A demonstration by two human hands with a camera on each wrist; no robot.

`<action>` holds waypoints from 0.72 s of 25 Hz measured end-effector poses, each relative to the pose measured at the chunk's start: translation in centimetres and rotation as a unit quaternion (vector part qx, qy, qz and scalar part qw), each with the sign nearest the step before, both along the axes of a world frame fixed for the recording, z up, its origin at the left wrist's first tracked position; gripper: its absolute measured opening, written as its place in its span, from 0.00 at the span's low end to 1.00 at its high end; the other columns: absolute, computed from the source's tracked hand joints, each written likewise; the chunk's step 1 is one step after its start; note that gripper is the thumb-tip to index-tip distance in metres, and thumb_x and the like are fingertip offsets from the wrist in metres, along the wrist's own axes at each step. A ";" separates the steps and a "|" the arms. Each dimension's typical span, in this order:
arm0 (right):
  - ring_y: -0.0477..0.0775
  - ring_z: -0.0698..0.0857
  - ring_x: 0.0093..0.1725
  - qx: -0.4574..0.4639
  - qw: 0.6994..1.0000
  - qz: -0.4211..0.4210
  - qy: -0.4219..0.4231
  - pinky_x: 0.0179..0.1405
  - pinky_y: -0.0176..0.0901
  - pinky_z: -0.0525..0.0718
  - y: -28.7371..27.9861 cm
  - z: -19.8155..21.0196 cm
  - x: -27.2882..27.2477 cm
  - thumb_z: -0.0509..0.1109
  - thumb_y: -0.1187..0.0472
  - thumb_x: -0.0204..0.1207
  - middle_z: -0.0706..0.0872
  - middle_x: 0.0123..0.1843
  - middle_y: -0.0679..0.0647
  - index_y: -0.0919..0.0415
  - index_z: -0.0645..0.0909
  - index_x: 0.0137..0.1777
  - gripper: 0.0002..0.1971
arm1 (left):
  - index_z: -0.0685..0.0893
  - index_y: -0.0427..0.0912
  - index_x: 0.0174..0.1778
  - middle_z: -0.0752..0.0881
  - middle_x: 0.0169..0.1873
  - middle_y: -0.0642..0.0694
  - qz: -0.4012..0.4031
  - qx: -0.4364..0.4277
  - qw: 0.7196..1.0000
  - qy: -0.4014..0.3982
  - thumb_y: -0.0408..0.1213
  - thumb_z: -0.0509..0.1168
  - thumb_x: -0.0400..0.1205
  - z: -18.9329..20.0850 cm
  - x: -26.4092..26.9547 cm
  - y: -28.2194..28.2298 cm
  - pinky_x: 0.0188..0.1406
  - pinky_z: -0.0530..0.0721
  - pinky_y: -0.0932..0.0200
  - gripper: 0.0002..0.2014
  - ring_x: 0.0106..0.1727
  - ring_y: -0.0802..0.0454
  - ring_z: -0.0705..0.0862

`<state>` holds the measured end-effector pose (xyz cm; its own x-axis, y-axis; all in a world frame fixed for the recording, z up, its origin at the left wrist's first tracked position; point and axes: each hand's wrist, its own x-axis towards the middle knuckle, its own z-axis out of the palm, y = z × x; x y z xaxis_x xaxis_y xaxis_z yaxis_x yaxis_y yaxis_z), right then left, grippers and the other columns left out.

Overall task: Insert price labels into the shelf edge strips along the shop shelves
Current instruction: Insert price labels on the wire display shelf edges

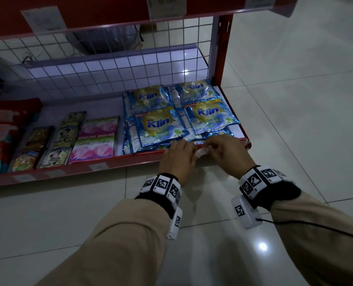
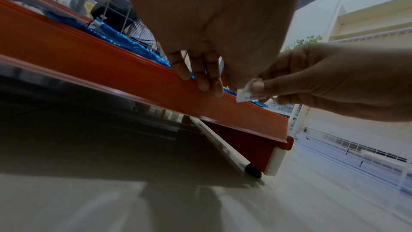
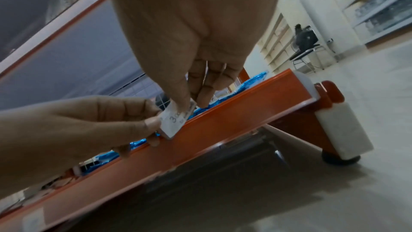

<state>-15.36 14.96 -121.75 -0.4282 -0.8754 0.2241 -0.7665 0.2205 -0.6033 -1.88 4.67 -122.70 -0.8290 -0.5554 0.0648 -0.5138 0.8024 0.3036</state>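
Blue Klin sachets (image 1: 161, 126) lie beside pink Soffell packs (image 1: 97, 141).

A shop — red shelf (image 1: 130, 159) w/ Klin detergent sachets (image 1: 161, 124), price tags (image 1: 166, 6) along its edges, tiled floor (image 1: 295, 100).

Head view: above, facing down at red metal shelf edge (image 1: 130, 159). Wrist views: low, close, upward, sharing that edge.
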 end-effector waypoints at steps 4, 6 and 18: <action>0.56 0.85 0.49 -0.079 0.996 -0.033 -0.035 0.49 0.49 0.83 -0.7 -0.4 0.2 0.67 0.66 0.79 0.88 0.48 0.56 0.62 0.84 0.53 0.06 | 0.75 0.49 0.60 0.78 0.57 0.49 0.007 -0.073 0.997 -0.008 0.44 0.59 0.82 -0.2 1.2 -0.2 0.56 0.67 0.51 0.11 0.60 0.46 0.74; 0.58 0.83 0.50 -0.100 0.994 -0.024 -0.025 0.51 0.54 0.83 -1.4 -0.7 0.7 0.67 0.67 0.79 0.87 0.49 0.57 0.63 0.84 0.52 0.06 | 0.75 0.50 0.61 0.78 0.58 0.50 0.034 -0.096 0.995 -0.013 0.42 0.61 0.81 -0.6 2.4 -0.5 0.56 0.66 0.52 0.13 0.60 0.47 0.74; 0.62 0.77 0.52 -0.022 0.999 -0.010 0.048 0.51 0.53 0.75 -3.2 -2.7 2.8 0.69 0.66 0.74 0.83 0.50 0.59 0.59 0.87 0.52 0.10 | 0.77 0.51 0.62 0.78 0.58 0.48 0.066 -0.085 0.994 -0.015 0.42 0.56 0.83 -1.2 3.1 -1.5 0.54 0.63 0.50 0.12 0.60 0.45 0.73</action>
